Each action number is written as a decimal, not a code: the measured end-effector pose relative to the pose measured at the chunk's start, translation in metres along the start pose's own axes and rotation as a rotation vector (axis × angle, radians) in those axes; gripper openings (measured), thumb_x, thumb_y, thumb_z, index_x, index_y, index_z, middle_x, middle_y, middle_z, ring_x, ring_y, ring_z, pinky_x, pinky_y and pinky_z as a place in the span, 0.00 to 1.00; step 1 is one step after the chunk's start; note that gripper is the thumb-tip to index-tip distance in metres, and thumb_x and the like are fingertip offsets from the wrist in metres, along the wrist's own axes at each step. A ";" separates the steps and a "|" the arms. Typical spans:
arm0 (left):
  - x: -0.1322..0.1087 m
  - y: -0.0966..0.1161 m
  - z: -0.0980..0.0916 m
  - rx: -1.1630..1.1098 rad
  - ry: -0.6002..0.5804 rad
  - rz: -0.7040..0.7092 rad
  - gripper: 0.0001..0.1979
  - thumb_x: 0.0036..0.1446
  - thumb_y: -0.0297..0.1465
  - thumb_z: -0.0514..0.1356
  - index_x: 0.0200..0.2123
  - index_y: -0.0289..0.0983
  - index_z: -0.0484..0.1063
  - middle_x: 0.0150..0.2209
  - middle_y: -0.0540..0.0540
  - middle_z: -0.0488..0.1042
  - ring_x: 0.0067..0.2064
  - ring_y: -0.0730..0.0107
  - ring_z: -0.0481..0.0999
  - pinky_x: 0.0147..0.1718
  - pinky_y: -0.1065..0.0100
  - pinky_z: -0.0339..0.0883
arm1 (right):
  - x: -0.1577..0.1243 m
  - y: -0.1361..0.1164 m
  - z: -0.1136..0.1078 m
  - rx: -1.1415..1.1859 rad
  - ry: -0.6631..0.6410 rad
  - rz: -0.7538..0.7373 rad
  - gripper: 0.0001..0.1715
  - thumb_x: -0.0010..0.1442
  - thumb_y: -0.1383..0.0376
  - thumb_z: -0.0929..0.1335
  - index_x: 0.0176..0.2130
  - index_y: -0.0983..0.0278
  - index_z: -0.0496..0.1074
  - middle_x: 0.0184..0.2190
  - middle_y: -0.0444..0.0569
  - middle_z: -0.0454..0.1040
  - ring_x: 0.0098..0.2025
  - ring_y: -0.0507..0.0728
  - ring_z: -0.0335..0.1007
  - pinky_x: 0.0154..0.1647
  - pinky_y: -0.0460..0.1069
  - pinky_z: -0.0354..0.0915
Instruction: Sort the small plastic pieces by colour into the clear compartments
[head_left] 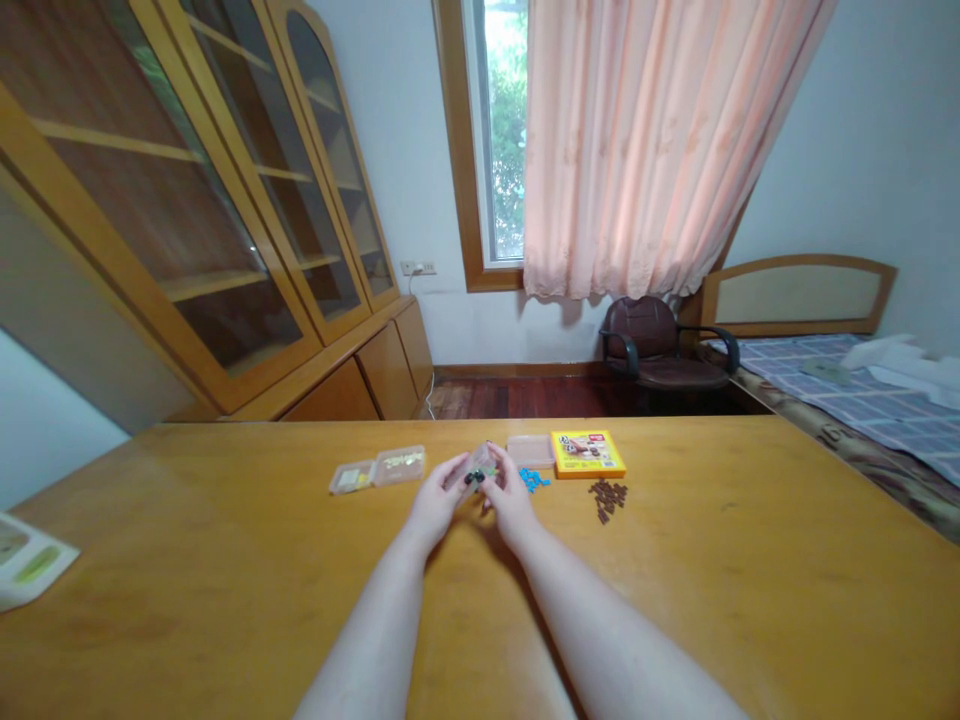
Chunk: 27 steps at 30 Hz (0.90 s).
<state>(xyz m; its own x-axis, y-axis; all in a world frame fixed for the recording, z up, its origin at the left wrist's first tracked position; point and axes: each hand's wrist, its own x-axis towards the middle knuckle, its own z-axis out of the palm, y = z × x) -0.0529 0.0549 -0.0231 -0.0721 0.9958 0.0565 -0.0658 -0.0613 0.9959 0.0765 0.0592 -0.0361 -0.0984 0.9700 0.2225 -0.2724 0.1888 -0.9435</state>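
Observation:
Both my hands are raised over the middle of the table, gripping a small clear plastic box (482, 460) between them. My left hand (435, 500) closes on its left side, and my right hand (511, 500) on its right side. The thumbs meet at the near edge, their nails dark. Something yellow-green shows through the box, too small to name. Just right of my right hand lies a loose group of small blue pieces (535, 480). A clear plastic tray (530, 450) sits behind them. Fingers hide much of the box.
To the left, an open clear case (400, 464) holds pale pieces. A yellow box (589, 455) lies at right, with a pile of brown pieces (606, 498) before it. A white object (34, 562) stands at the table's left edge. Beyond the table are a chair (660, 345) and bed.

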 end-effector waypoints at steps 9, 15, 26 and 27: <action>-0.007 -0.015 0.007 -0.082 -0.011 0.167 0.42 0.45 0.51 0.63 0.60 0.41 0.57 0.61 0.37 0.59 0.58 0.56 0.65 0.56 0.57 0.58 | 0.007 -0.007 -0.007 0.169 0.232 -0.029 0.25 0.47 0.55 0.70 0.43 0.62 0.64 0.40 0.50 0.73 0.43 0.58 0.70 0.43 0.52 0.67; 0.002 -0.022 0.018 -0.303 0.050 0.096 0.34 0.48 0.47 0.63 0.55 0.38 0.62 0.57 0.39 0.66 0.59 0.57 0.63 0.58 0.58 0.54 | 0.007 -0.006 -0.006 0.225 0.149 0.009 0.25 0.49 0.52 0.70 0.42 0.61 0.62 0.42 0.51 0.73 0.41 0.58 0.72 0.36 0.51 0.70; 0.001 -0.013 0.020 -0.336 0.110 0.082 0.34 0.41 0.47 0.67 0.49 0.37 0.64 0.54 0.37 0.68 0.53 0.58 0.70 0.51 0.60 0.63 | -0.005 -0.002 -0.013 -0.634 0.209 -0.306 0.32 0.55 0.57 0.67 0.55 0.67 0.61 0.53 0.61 0.66 0.55 0.63 0.62 0.56 0.61 0.59; -0.001 -0.012 0.021 -0.321 0.095 0.086 0.35 0.40 0.47 0.67 0.49 0.38 0.62 0.55 0.36 0.66 0.53 0.57 0.70 0.51 0.60 0.64 | -0.006 -0.005 -0.013 -0.664 0.201 -0.309 0.31 0.56 0.57 0.67 0.55 0.68 0.61 0.53 0.61 0.66 0.55 0.63 0.62 0.56 0.60 0.60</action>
<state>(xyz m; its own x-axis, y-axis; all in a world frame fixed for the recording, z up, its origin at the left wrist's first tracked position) -0.0314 0.0558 -0.0333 -0.1829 0.9761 0.1177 -0.3643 -0.1785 0.9140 0.0910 0.0544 -0.0362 0.0820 0.8554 0.5114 0.3806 0.4473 -0.8094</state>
